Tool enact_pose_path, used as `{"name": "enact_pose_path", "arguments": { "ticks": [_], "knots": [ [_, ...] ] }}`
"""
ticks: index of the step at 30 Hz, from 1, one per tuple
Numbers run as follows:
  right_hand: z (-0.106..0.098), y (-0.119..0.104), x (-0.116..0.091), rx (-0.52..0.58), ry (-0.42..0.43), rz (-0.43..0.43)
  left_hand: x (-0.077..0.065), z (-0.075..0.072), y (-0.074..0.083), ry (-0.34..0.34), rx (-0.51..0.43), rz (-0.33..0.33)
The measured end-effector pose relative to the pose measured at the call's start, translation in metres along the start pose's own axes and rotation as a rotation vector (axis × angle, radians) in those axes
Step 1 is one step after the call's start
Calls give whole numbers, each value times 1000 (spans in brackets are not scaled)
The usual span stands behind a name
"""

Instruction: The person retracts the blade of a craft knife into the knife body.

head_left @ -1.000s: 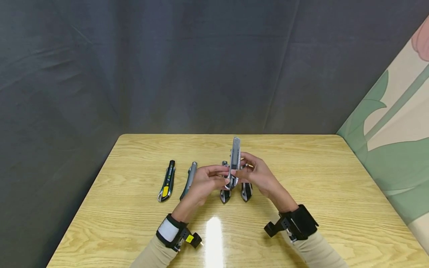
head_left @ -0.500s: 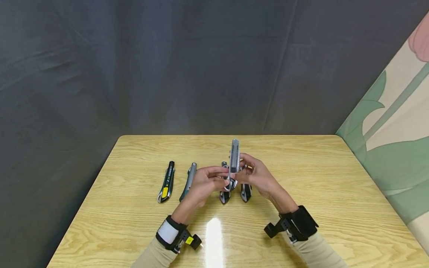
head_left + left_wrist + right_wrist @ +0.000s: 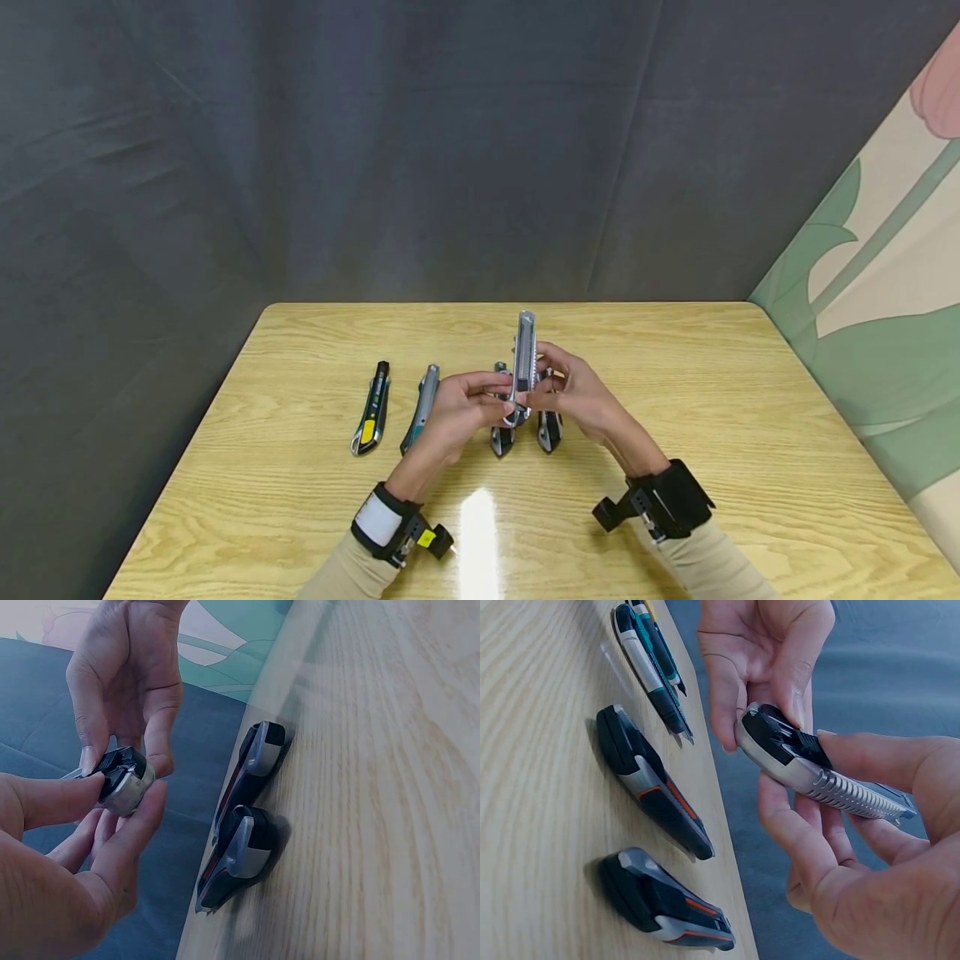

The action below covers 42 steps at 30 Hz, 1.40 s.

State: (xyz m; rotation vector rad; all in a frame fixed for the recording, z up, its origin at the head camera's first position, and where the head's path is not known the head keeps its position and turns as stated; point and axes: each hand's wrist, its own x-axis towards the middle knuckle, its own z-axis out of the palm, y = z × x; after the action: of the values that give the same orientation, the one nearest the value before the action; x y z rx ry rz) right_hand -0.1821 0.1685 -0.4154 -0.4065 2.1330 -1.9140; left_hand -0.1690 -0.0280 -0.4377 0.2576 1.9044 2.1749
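A silver and black snap-off utility knife is held up over the table, its narrow end pointing away. My left hand pinches its rounded near end between thumb and fingers. With curled fingers, my right hand grips the ribbed metal body from the other side. In the right wrist view, the right thumb presses at the black slider. No blade shows out of the tip. Beneath lie two black and silver utility knives, the left one and the right one, both with orange lines, partly hidden by the hands in the head view.
Left of the hands, a black and yellow utility knife and a grey and teal one lie on the wooden table. A dark cloth hangs behind the far edge, and a floral cloth is at right.
My right thumb and the black slider are slightly closer to the knife's near end than a second ago. Both hands otherwise hold nearly the same place.
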Motion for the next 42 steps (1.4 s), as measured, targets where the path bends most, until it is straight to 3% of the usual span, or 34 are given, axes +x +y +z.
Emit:
{"name": "enact_pose_path", "arguments": {
  "ticks": [8,15,27,34,42],
  "knots": [
    [0,1,-2,0,-3,20,0,0,-4,-5,-4,-22],
    [-5,0,-4,23,-3,88,2,2,-4,-43,-12,-14],
    [-21,-2,-8,-19,113,140,0,12,-8,-62,9,-67],
    [-38,6,-8,-96,155,212,-6,3,-10,-52,23,-97],
    [-67,23,-13,-198,102,292,-6,-6,-7,2,32,-115]
  ]
}}
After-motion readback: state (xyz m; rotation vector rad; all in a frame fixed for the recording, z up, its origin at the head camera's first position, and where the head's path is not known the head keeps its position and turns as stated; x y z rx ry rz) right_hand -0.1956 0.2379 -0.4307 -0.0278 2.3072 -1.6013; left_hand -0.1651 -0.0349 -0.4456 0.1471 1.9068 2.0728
